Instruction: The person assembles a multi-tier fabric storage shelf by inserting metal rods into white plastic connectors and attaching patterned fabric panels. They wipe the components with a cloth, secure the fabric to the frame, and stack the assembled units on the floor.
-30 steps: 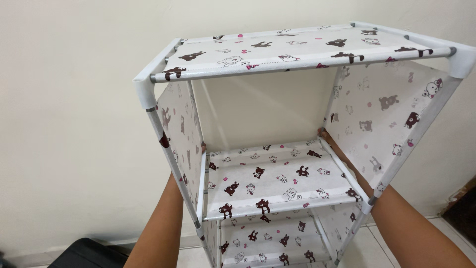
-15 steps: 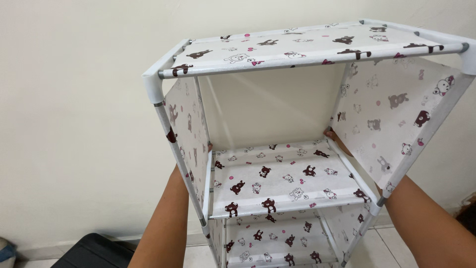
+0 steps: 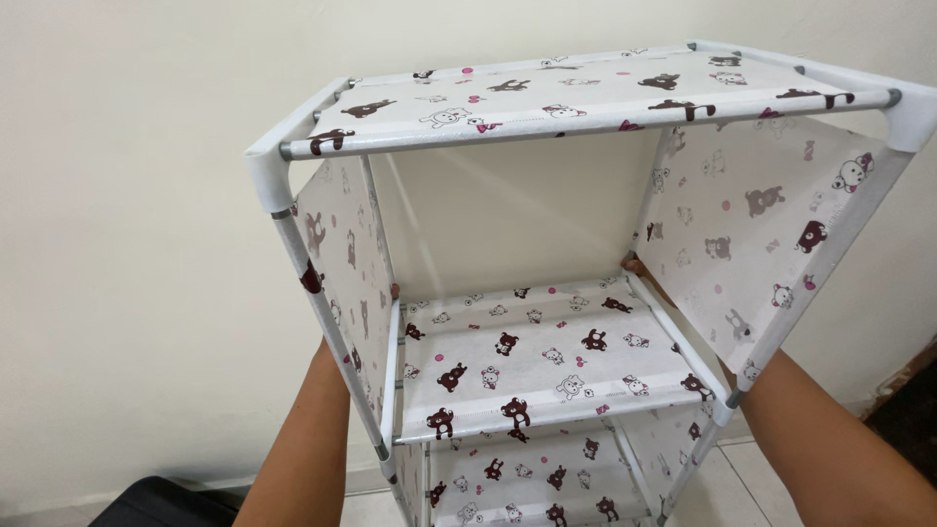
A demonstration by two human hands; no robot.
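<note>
Right then, both hands held the bear-print cloth shelf rack [image 3: 586, 293] up near the cream wall [image 3: 127, 244], the left hand [image 3: 327, 356] and right hand [image 3: 639, 268] mostly hidden behind its sides, probably gripping the poles.

Rack [image 3: 547, 361] before wall [image 3: 127, 244], a forearm [image 3: 303, 459] on each side

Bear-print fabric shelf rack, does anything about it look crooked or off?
Yes: the white bear-print fabric shelf rack stands askew, its posts leaning against the cream wall, gripped at both sides. No tears or damage show.
</note>
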